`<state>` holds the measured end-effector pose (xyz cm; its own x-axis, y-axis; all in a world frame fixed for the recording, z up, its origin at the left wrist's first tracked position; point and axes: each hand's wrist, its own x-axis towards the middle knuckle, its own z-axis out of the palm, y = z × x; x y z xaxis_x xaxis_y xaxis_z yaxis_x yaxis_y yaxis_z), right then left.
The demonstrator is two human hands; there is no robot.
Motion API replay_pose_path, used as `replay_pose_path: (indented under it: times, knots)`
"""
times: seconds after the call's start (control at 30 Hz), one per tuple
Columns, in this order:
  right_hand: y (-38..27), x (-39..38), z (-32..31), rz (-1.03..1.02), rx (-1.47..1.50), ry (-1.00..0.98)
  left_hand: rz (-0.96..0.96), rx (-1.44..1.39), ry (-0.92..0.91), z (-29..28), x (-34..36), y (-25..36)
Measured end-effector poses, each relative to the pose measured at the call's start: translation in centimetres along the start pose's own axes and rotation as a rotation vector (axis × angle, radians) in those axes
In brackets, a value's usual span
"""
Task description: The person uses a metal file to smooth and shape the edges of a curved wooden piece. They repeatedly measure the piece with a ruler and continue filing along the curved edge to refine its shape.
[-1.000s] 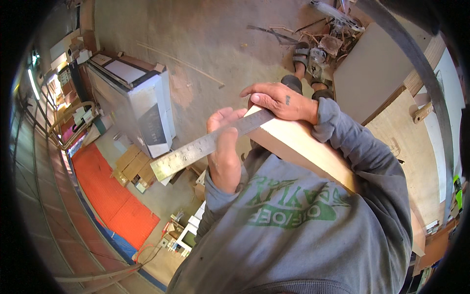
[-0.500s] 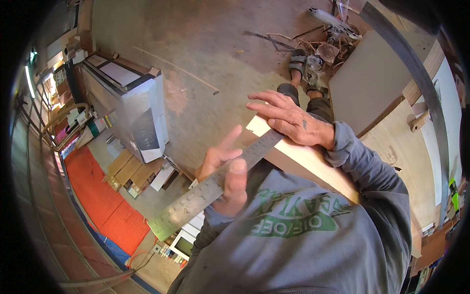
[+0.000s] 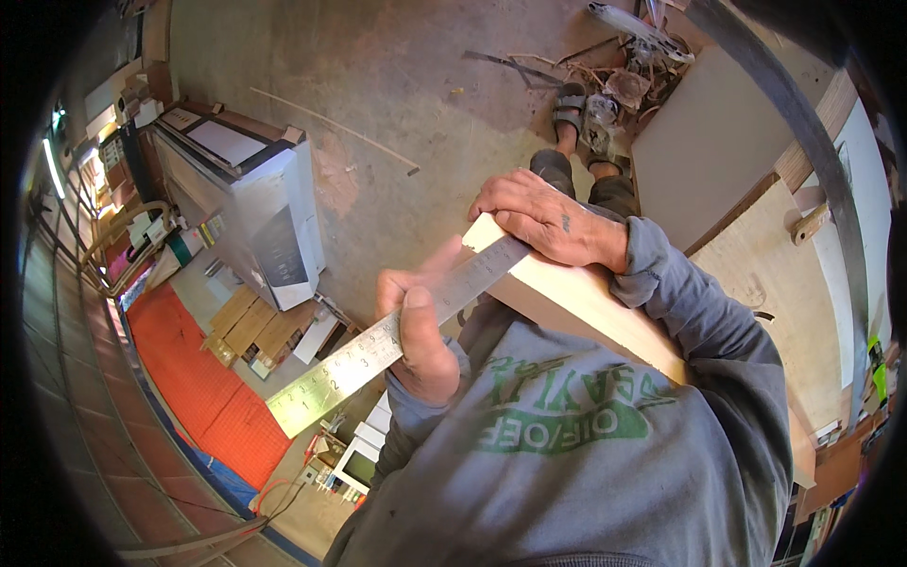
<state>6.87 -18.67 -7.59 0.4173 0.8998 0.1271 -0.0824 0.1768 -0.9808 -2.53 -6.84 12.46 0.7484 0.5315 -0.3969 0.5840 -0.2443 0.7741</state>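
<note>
My left hand [image 3: 420, 345] grips a steel ruler [image 3: 331, 380] between thumb and fingers, with the index finger stretched along its far side and blurred. The ruler slants across the view, its near-left end free in the air. Its other end reaches over the end of a pale wooden board [image 3: 590, 317], close to my right hand [image 3: 557, 227]. That hand lies on the board with its fingers bent over the far edge. Whether it also touches the ruler's tip, I cannot tell. The board runs back against my grey sweatshirt, under my right forearm.
A large white and grey box [image 3: 283, 222] stands on the concrete floor to the left. An orange sheet [image 3: 194, 373] lies nearer. Plywood panels [image 3: 770, 274] lean at the right, with a long dark strip [image 3: 803, 118] across them. Scrap and plastic [image 3: 624, 90] lie beyond my feet.
My right hand's fingers have gone from stretched out to bent over the board's edge. The ruler has shifted slightly left with my left hand, and its markings now face up more brightly.
</note>
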Motion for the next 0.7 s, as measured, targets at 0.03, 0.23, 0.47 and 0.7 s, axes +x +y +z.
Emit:
replay_pose_path:
  times: [0.03, 0.23, 0.47, 0.7]
  knots:
    - [0.1, 0.0, 0.0, 0.002, -0.005, 0.005, -0.007, -0.007, -0.001, 0.1, 0.1, 0.0]
    - [0.4, -0.1, 0.1, 0.064, 0.021, 0.000, -0.128, -0.050, 0.088, 0.4, 1.3, 0.4]
    - [-2.2, -0.8, -0.4, 0.007, 0.061, 0.145, -0.237, -0.156, 0.096, -0.6, 1.8, 1.5]
    - [-5.4, -5.3, -1.7, 0.005, 0.024, 0.149, -0.243, -0.158, 0.174, 0.0, 2.0, 0.5]
